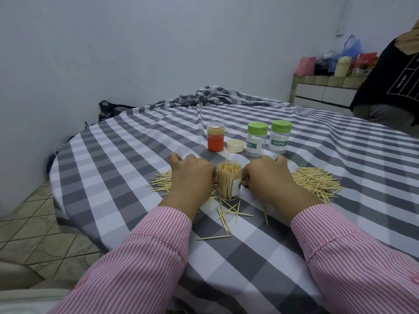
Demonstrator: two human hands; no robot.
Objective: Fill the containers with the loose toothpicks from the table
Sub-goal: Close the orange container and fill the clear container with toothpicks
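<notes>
A clear open container (229, 181), packed with upright toothpicks, stands between my hands. My left hand (192, 175) lies knuckles up over a scatter of loose toothpicks (159, 181), and its thumb side touches the container's left wall. My right hand (265, 175) lies the same way beside the container's right wall, next to a bigger pile of toothpicks (317, 181). Both hands' fingers curl downward and the fingertips are hidden. More toothpicks (229, 213) lie in front of the container. An orange container (215, 138) holds toothpicks. Two green-lidded toothpick jars (256, 139) (280, 137) stand shut.
A cream lid (235, 145) lies between the orange container and the jars. The checked cloth (140, 141) covers the table and bunches up at the far end. A person in black (390, 87) stands at the right. A tiled floor lies to the left.
</notes>
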